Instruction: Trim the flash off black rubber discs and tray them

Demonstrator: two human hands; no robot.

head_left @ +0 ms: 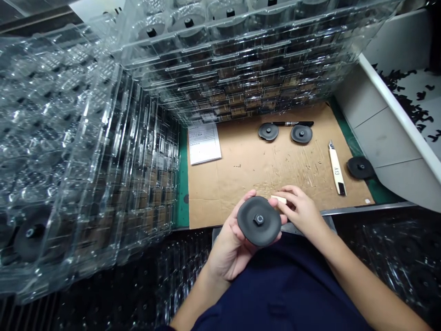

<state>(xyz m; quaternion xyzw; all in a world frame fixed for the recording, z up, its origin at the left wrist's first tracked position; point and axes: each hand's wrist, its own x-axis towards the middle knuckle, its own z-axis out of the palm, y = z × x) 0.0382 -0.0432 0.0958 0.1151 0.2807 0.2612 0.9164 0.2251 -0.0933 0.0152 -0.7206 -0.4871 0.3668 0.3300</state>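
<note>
My left hand cups a round black rubber disc with a small hub at its centre, held face up over my lap. My right hand is closed on a small pale block, pressed against the disc's right edge. Both hands hover at the near edge of a brown cardboard sheet on the bench.
Two more black discs and a black marker lie at the far side of the cardboard. A white utility knife, another disc and a paper sheet lie nearby. Stacked clear plastic trays stand left and behind.
</note>
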